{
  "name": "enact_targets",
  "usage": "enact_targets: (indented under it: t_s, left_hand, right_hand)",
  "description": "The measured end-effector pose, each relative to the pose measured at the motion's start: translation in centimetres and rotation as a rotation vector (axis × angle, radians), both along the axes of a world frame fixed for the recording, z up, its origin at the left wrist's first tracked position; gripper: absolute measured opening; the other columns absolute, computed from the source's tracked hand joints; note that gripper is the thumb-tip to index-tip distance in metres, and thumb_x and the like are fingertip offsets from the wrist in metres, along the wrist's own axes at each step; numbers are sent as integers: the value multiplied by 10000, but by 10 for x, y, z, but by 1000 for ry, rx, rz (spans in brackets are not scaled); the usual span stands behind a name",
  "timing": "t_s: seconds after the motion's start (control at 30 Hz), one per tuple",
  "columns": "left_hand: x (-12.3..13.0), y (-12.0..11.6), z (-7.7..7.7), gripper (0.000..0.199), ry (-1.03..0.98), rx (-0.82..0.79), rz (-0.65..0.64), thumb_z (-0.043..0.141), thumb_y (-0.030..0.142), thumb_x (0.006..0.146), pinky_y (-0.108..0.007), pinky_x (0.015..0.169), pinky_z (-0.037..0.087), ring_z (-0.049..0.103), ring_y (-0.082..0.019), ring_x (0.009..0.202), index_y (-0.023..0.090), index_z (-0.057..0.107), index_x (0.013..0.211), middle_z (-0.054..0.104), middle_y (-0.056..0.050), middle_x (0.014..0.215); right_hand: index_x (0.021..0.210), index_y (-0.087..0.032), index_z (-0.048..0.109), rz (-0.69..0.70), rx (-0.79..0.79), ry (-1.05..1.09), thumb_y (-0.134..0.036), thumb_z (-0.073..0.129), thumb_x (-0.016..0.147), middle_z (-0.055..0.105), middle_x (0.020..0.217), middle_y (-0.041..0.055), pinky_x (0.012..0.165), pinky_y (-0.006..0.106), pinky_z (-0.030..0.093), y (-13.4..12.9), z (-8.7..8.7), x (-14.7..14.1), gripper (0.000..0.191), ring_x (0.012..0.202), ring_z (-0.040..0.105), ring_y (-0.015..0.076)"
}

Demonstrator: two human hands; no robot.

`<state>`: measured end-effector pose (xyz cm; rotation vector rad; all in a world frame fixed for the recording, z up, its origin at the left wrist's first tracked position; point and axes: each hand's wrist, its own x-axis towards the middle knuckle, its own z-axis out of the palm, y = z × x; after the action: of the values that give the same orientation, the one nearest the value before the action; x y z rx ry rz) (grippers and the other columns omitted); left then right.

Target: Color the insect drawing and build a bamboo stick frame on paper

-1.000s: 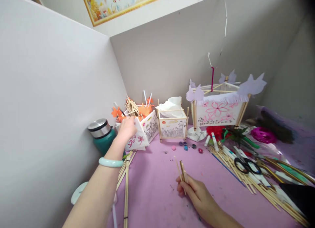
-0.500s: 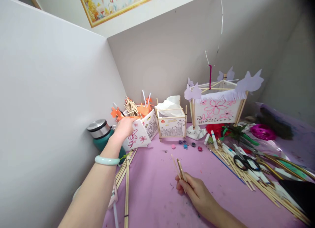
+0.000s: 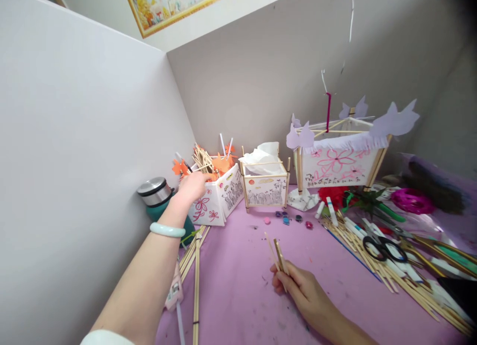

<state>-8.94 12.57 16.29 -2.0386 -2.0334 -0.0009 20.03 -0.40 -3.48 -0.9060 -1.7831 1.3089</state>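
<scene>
My left hand (image 3: 194, 186), with a pale green bangle on its wrist, is closed over the near top edge of a white paper lantern (image 3: 208, 212) with pink drawn flowers. Part of its fingers is hidden behind that edge. Orange paper cutouts (image 3: 222, 163) sit on the lantern's corners, and a bundle of thin wooden sticks (image 3: 202, 159) stands inside. In my right hand (image 3: 294, 285), a few short wooden sticks (image 3: 278, 255) are pinched upright above the purple tabletop (image 3: 238, 285).
A smaller stick-framed lantern (image 3: 266, 192) stands at the middle back. The larger lantern (image 3: 335, 166) with lilac cutouts is to its right. Black-handled scissors (image 3: 384, 248), markers and loose sticks lie at right. A teal flask (image 3: 154, 198) and longer sticks (image 3: 197, 285) are at left.
The lantern's flowered panel has shifted slightly under my left hand and now meets the side panel more squarely. My right hand still holds the sticks. The whole view has turned slightly.
</scene>
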Motion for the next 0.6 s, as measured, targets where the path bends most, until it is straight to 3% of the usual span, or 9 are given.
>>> enact_targets:
  t_s: [0.23, 0.43, 0.5, 0.6]
  left_hand:
    - [4, -11, -2, 400, 32, 15, -39, 534, 54, 676, -316, 734, 460, 614, -265, 922, 245, 664, 1002, 652, -81, 988]
    - [22, -28, 13, 299, 42, 82, -157, 463, 74, 779, -356, 725, 447, 582, -267, 884, 220, 678, 927, 590, -88, 923]
    - [38, -36, 15, 316, 46, 107, -217, 455, 48, 772, -364, 735, 438, 561, -272, 904, 202, 674, 941, 578, -93, 922]
    - [68, -51, 6, 304, 53, 121, -301, 488, 24, 738, -394, 783, 417, 522, -287, 939, 178, 674, 924, 577, -104, 921]
  right_hand:
    - [1005, -179, 538, 9, 10, -11, -409, 329, 957, 613, 793, 44, 690, 280, 471, 1, 1, 1, 315, 706, 597, 158]
    - [985, -182, 560, -3, 18, -11, -417, 347, 949, 616, 774, 39, 682, 279, 471, 0, 0, 1, 319, 688, 592, 158]
    - [960, -181, 578, -80, 21, 8, -436, 372, 936, 621, 776, 44, 675, 280, 471, 1, -3, 2, 329, 679, 586, 160]
    - [970, -172, 578, -342, 17, 101, -489, 423, 901, 627, 797, 61, 677, 287, 479, 5, -9, 4, 359, 704, 585, 174]
